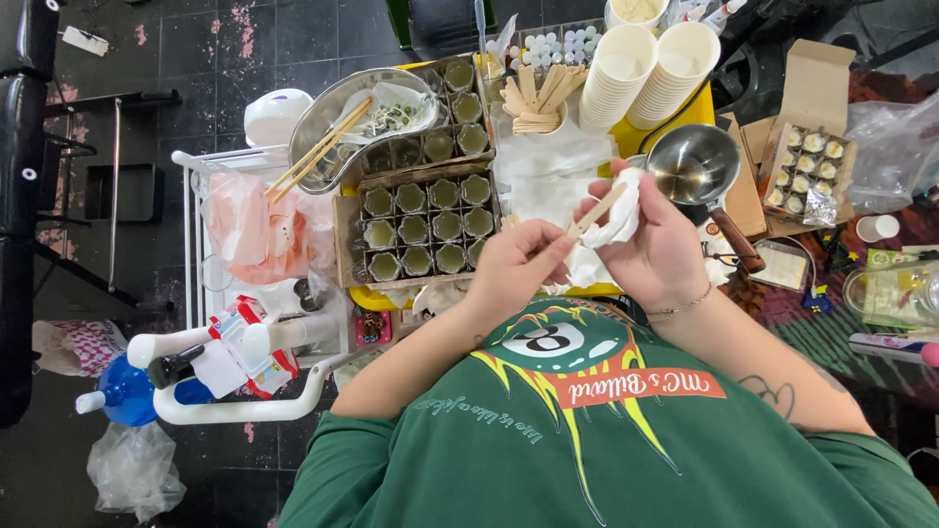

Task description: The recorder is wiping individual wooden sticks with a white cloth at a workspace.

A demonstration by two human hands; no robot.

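ahead: cup tray (423, 227) and cloth (548, 166) fill the table, no bare spot | right: pan (693, 164), box (808, 168) close in | left: bowl (357, 122) with chopsticks (318, 150) blocks | free: air just around hands, over cloth

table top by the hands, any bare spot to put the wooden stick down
Hardly any. The likeliest patch is the white cloth, bordered by the carton of small cups, the stick holder and the steel pot. A thin strip of yellow table shows at the near edge. Elsewhere is crowded: paper cup stacks, steel bowl with chopsticks.
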